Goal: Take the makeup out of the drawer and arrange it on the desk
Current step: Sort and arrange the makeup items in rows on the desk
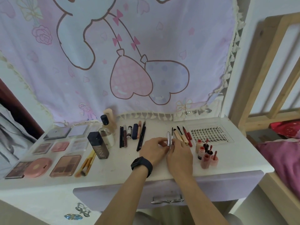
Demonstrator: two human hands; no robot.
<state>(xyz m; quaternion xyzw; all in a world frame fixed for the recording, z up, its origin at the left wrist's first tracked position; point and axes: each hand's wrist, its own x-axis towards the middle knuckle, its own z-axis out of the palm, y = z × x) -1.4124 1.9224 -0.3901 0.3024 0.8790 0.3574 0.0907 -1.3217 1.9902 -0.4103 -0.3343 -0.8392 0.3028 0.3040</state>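
Note:
Both hands meet over the middle of the white desk (pixel 162 173). My left hand (pixel 152 149), with a black watch on its wrist, and my right hand (pixel 179 151) pinch two slim silver-white tubes (pixel 169 138) that lie side by side on the desk. Right of them lies a row of pens and a gold tube (pixel 181 135). Left of my hands lies a row of pencils and lipsticks (pixel 132 134). The lilac drawer (pixel 211 189) below the desk edge looks closed.
Palettes and compacts (pixel 65 165) fill the desk's left side, with brushes (pixel 86 164) and tall dark bottles (pixel 98 145) beside them. A lash tray (pixel 209 133) and small lip-gloss bottles (pixel 207 155) sit at right. A cartoon curtain hangs behind; a wooden bed frame stands right.

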